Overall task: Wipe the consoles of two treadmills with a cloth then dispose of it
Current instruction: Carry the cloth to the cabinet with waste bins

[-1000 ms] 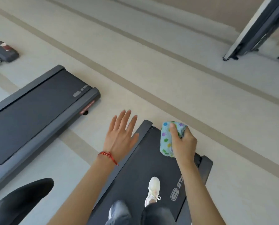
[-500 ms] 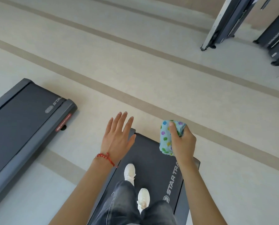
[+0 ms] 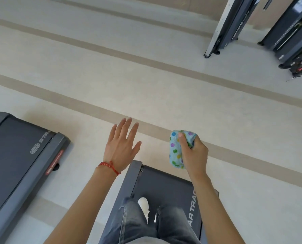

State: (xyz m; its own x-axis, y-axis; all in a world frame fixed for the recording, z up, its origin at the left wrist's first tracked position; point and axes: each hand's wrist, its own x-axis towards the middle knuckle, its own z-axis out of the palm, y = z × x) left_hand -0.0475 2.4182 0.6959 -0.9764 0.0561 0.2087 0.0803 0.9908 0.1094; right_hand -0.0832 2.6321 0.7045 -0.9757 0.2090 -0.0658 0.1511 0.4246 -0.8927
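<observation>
My right hand (image 3: 195, 155) grips a folded light-blue cloth (image 3: 176, 150) with coloured dots, held in the air above the rear end of the treadmill deck (image 3: 166, 185) that I stand on. My left hand (image 3: 120, 147), with a red bead bracelet at the wrist, is held out flat with fingers spread and holds nothing. A second treadmill deck (image 3: 14, 155) lies on the floor to the left. No treadmill console is in view.
Pale floor with beige stripes (image 3: 146, 60) stretches ahead. Dark upright gym machines (image 3: 231, 27) stand at the far right, and another one (image 3: 291, 32) beside them. My jeans and a white shoe (image 3: 144, 205) show at the bottom.
The view has shifted forward along the deck toward its rear end; the machines at the right look closer. Both hands keep their pose, the right still holding the cloth.
</observation>
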